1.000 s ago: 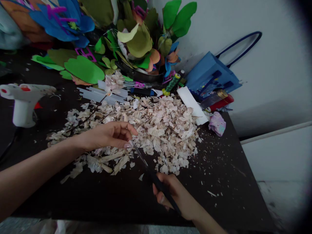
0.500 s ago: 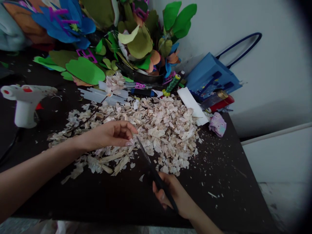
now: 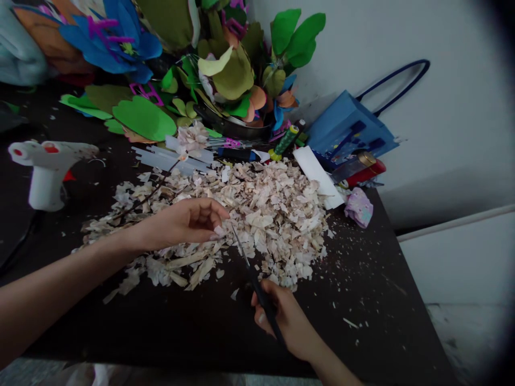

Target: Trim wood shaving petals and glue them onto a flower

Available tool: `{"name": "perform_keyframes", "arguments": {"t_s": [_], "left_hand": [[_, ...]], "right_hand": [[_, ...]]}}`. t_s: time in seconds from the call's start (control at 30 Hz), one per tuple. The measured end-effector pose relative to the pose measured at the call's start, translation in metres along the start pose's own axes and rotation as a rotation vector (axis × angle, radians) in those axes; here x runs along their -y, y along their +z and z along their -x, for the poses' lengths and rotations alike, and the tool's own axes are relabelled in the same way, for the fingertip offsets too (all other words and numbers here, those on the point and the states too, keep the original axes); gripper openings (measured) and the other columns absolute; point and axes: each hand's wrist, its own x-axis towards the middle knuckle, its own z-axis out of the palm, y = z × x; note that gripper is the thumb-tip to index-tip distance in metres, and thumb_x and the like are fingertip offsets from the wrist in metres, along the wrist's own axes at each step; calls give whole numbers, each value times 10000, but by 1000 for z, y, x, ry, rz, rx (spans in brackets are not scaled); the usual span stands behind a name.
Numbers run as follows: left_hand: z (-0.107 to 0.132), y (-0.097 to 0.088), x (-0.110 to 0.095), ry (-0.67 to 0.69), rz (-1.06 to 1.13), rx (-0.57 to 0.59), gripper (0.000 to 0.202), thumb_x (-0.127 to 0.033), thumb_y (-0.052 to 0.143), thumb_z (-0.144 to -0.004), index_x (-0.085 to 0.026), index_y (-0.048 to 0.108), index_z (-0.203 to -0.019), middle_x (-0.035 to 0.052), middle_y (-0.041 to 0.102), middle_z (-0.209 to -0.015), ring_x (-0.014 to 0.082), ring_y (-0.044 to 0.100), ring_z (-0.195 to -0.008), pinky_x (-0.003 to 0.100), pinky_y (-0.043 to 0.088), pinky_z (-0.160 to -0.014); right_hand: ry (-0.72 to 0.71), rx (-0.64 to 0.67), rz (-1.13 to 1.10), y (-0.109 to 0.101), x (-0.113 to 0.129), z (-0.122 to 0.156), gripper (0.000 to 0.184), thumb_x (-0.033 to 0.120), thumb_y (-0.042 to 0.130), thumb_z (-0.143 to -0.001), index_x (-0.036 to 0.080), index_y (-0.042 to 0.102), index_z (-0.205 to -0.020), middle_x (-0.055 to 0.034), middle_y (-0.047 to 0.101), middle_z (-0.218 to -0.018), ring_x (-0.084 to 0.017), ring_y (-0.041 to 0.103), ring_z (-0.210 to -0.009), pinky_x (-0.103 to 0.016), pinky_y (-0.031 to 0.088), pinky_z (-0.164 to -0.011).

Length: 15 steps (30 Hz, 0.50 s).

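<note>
Low in the middle of the frame, a slim black-handled tool (image 3: 263, 300) slants up and leftward over the dark table (image 3: 362, 321), its thin grey metal end, which looks like scissor blades, pointing just beside a small pale scrap (image 3: 219, 231). That scrap is whitish and thin as paper, pinched at the fingertips of the left hand (image 3: 197, 221), whose thumb and forefinger nearly meet while the other fingers curl loosely; whether the metal touches it I can't tell. The right hand (image 3: 284, 316), lower and right of centre, has its fingers wrapped round the black handle. Beneath and behind the left hand spreads a broad heap of dry flakes (image 3: 281, 203), cream, beige and faintly pink, with crumbs scattered off to the right. At the heap's upper edge lie translucent sticks (image 3: 161, 161), a pale flower (image 3: 193, 136) on a dark stem, and a white strip (image 3: 319, 177). Top centre, a dark round pan (image 3: 257, 133) is crowded with green, olive, orange and blue cut-out petals and leaves. Upper right, a blue bag (image 3: 338, 120) leans by the wall, its contents hidden from here; a clear gold-capped bottle (image 3: 350, 166) lies before it. At far left sits a white glue gun (image 3: 44, 179).
</note>
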Motion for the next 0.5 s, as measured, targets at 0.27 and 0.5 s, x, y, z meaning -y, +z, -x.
{"name": "perform_keyframes", "arguments": {"t_s": [0.27, 0.5], "left_hand": [[-2, -2, 9, -72, 261, -44, 288, -171, 800, -809, -222, 699, -1074, -2, 691, -883, 104, 673, -774, 185, 573, -710], [-1, -1, 13, -164, 360, -71, 300, -228, 818, -803, -226, 709, -1083, 7, 697, -877, 120, 688, -769, 207, 591, -712]], "right_hand": [[-76, 23, -60, 1, -1, 0, 494, 679, 640, -848, 191, 560, -834, 18, 513, -642, -114, 443, -533, -237, 358, -511], [-5, 93, -154, 2, 1, 2, 590, 759, 662, -777, 194, 511, -845, 48, 470, -600, -98, 405, -489, -231, 326, -485]]}}
